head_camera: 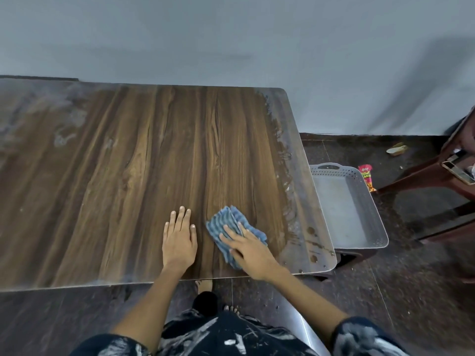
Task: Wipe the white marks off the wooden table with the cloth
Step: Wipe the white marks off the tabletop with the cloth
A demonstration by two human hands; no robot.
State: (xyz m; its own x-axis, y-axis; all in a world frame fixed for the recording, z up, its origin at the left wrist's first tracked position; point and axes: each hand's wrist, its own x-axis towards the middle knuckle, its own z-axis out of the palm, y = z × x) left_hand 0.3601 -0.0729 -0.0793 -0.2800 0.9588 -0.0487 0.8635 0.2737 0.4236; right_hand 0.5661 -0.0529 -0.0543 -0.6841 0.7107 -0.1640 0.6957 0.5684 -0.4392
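The wooden table (123, 176) fills the left and middle of the view. White marks (64, 124) cloud its far left part, and a whitish streak (288, 176) runs down its right edge. A blue striped cloth (226, 222) lies folded on the wood near the front right. My right hand (249, 250) presses flat on the cloth's near half. My left hand (180, 237) rests flat on the bare wood just left of the cloth, fingers together, holding nothing.
A grey perforated plastic tray (359, 199) sits low beside the table's right edge. A red snack packet (367, 174) and litter lie on the dark floor. A brown chair (452, 173) stands at the far right. A grey wall runs behind the table.
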